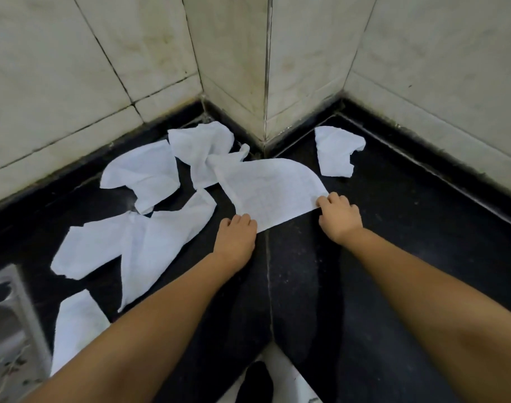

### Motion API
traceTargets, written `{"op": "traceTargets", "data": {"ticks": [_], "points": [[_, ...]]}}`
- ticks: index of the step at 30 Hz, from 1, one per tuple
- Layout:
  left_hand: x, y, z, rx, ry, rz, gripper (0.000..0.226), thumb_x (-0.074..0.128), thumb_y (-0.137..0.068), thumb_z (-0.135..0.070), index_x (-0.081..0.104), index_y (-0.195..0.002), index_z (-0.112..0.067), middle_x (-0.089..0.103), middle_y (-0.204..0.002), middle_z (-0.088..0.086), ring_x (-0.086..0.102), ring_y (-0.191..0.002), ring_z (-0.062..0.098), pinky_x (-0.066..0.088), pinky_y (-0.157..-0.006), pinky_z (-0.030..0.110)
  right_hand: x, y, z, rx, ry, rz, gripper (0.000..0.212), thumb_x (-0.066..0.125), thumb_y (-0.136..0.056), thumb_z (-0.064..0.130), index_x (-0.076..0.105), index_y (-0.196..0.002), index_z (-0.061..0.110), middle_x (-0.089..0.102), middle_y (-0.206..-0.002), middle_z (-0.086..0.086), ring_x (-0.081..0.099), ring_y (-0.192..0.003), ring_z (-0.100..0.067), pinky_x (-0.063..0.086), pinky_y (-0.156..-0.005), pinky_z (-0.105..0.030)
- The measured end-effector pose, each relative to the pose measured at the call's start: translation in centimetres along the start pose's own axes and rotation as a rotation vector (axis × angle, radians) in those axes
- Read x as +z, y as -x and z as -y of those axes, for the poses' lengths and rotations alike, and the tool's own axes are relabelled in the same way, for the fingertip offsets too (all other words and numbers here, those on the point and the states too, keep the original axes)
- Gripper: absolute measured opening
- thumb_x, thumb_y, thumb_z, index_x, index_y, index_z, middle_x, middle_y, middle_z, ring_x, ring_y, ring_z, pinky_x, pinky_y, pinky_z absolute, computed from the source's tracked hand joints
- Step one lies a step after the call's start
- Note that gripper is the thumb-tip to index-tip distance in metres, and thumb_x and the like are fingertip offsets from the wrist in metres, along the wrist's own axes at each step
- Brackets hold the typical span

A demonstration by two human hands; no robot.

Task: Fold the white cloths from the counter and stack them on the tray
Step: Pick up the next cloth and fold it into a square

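Note:
A flat white cloth point(273, 189) lies spread on the black counter point(393, 222) in front of the tiled corner. My left hand point(236, 237) pinches its near left corner with curled fingers. My right hand point(340, 218) pinches its near right corner. Several other white cloths lie crumpled around it: one at the back point(200, 146), one at the back left point(143, 175), a large one to the left point(138, 242), one at the near left edge point(77, 324), and a small one at the back right point(335, 151). No tray is clearly in view.
Tiled walls point(277, 68) form a protruding corner behind the counter. A steel sink point(7, 309) sits at the lower left. The counter's inner corner edge shows at the bottom centre, with a dark shape on the floor below point(257, 382).

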State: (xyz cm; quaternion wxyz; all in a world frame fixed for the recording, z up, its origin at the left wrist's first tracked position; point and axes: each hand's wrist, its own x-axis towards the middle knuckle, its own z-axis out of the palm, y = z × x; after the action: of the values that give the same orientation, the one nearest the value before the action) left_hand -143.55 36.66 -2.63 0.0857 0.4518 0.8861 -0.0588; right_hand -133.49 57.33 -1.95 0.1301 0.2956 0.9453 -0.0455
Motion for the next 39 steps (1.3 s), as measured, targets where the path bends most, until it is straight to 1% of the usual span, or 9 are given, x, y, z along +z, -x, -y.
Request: {"op": "traceTargets", "data": {"ticks": [10, 13, 17, 21, 23, 26, 29, 35, 39], "points": [[0.4, 4.3, -0.6, 0.065, 0.1, -0.027, 0.019, 0.042, -0.088, -0.016, 0.052, -0.103, -0.01, 0.051, -0.111, 0.005, 0.046, -0.105, 0.024, 0.031, -0.09, 0.032, 0.6, 3.1, 0.1, -0.197, 0.272, -0.005, 0.028, 0.044, -0.092, 0.018, 0.051, -0.119, 0.014, 0.043, -0.125, -0.009, 0.04, -0.116, -0.027, 0.033, -0.095, -0.039], [-0.2, 7.1, -1.3, -0.051, 0.471, -0.098, 0.009, 0.048, -0.087, -0.016, 0.054, -0.092, -0.012, 0.056, -0.09, 0.002, 0.052, -0.084, 0.019, 0.041, -0.08, 0.03, 1.2, 6.7, -1.4, -0.176, -0.187, -0.053, 0.005, 0.047, -0.09, 0.016, 0.051, -0.092, 0.013, 0.051, -0.109, -0.007, 0.048, -0.107, -0.028, 0.04, -0.084, -0.035], [-2.6, 9.3, -3.8, -0.228, 1.008, -0.212, 0.009, 0.053, -0.088, -0.012, 0.052, -0.083, -0.019, 0.056, -0.073, -0.004, 0.05, -0.064, 0.01, 0.039, -0.06, 0.021, -1.4, 12.5, -4.8, -0.004, -0.97, -0.154, 0.012, 0.055, -0.087, 0.013, 0.05, -0.077, 0.015, 0.065, -0.097, -0.006, 0.059, -0.086, -0.019, 0.045, -0.072, -0.029], [-5.8, 9.9, -8.7, -0.162, 1.256, -0.249, 0.013, 0.056, -0.09, -0.009, 0.061, -0.096, -0.019, 0.064, -0.082, -0.002, 0.056, -0.072, 0.003, 0.043, -0.066, 0.01, -4.4, 17.6, -9.7, -0.022, -1.139, -0.323, 0.012, 0.051, -0.09, 0.009, 0.056, -0.084, 0.018, 0.052, -0.075, -0.004, 0.045, -0.064, -0.007, 0.038, -0.057, -0.014], [-7.2, 9.8, -11.0, -0.143, 1.337, -0.234, 0.015, 0.056, -0.091, -0.01, 0.064, -0.098, -0.021, 0.067, -0.09, 0.001, 0.062, -0.082, 0.008, 0.049, -0.076, 0.018, -5.4, 19.7, -12.7, -0.026, -1.194, -0.329, 0.016, 0.053, -0.092, 0.009, 0.061, -0.09, 0.023, 0.052, -0.073, -0.002, 0.047, -0.062, -0.002, 0.039, -0.061, -0.011], [-9.2, 9.2, -13.8, -0.088, 1.346, -0.219, 0.018, 0.055, -0.091, -0.008, 0.067, -0.09, -0.021, 0.069, -0.093, 0.001, 0.064, -0.09, 0.014, 0.052, -0.085, 0.031, -6.1, 22.3, -17.0, 0.006, -1.25, -0.23, 0.02, 0.056, -0.092, 0.009, 0.065, -0.092, 0.027, 0.061, -0.078, 0.002, 0.057, -0.068, -0.003, 0.044, -0.074, -0.022], [-11.4, 8.2, -16.7, -0.044, 1.264, -0.241, 0.014, 0.054, -0.09, -0.009, 0.067, -0.093, -0.014, 0.068, -0.089, -0.002, 0.062, -0.083, 0.009, 0.05, -0.08, 0.027, -6.9, 23.9, -19.9, 0.091, -1.22, -0.322, 0.021, 0.059, -0.089, 0.006, 0.066, -0.082, 0.025, 0.064, -0.083, 0.003, 0.058, -0.076, -0.009, 0.045, -0.078, -0.029], [-14.8, 7.2, -21.6, -0.024, 1.327, -0.41, 0.016, 0.046, -0.094, -0.012, 0.056, -0.085, -0.019, 0.059, -0.085, -0.003, 0.055, -0.081, 0.01, 0.043, -0.07, 0.021, -9.5, 26.6, -21.8, 0.166, -1.295, -0.625, 0.019, 0.06, -0.09, 0.015, 0.062, -0.074, 0.024, 0.061, -0.074, 0.006, 0.053, -0.067, -0.004, 0.043, -0.068, -0.02], [-12.9, 9.7, -21.7, 0.034, 1.367, -0.283, 0.022, 0.048, -0.093, -0.011, 0.059, -0.081, -0.025, 0.06, -0.08, -0.006, 0.054, -0.077, 0.009, 0.042, -0.074, 0.028, -7.8, 29.8, -22.2, 0.139, -1.321, -0.563, 0.017, 0.059, -0.091, 0.013, 0.063, -0.077, 0.023, 0.062, -0.073, 0.005, 0.057, -0.063, 0.001, 0.046, -0.066, -0.016]]}}
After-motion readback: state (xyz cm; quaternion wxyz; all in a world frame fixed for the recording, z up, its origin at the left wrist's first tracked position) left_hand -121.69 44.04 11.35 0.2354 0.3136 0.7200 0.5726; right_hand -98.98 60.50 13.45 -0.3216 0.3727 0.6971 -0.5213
